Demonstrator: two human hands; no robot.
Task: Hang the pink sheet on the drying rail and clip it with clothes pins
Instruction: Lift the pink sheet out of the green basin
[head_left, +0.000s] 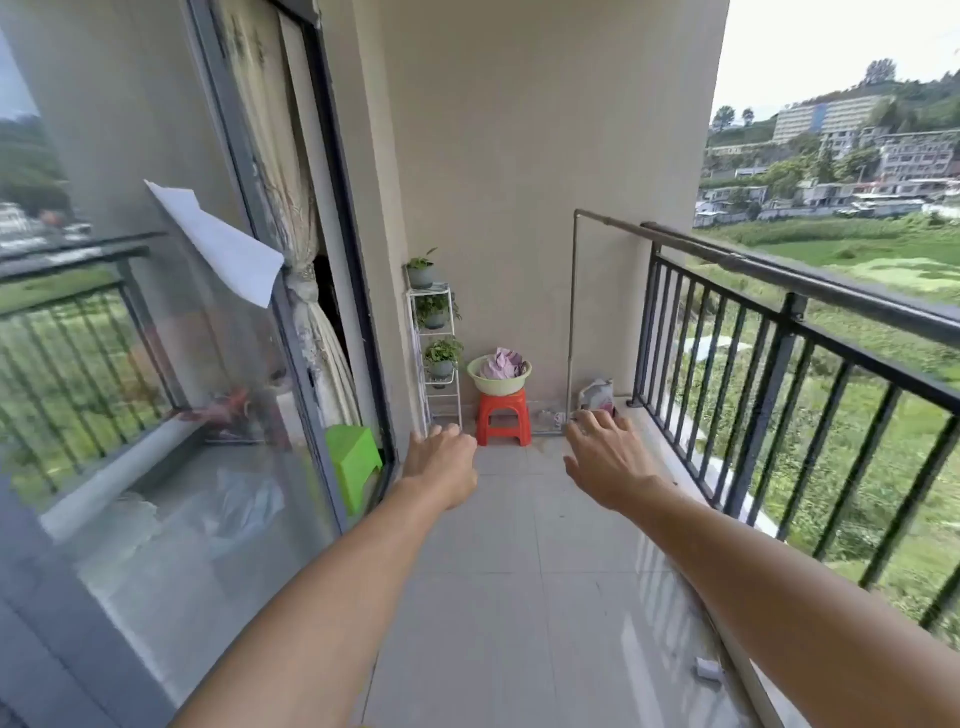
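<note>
Both bare arms reach forward along a tiled balcony floor (519, 519). The left hand (441, 462) has its fingers curled in and holds nothing. The right hand (608, 457) is spread, fingers relaxed and apart, also empty. The two hands are apart and touch nothing.

The pink sheet (501, 364) lies crumpled in a pale green basin (475, 376) on a red stool (503, 418), ahead of the hands and between them, by the far wall. The thin metal drying rail (608, 218) runs above and beyond the right hand, just inside the black railing (789, 332). A plant rack (436, 332) stands beyond the left hand, with a green stool (353, 462) to that hand's left behind a glass door (218, 467).
</note>
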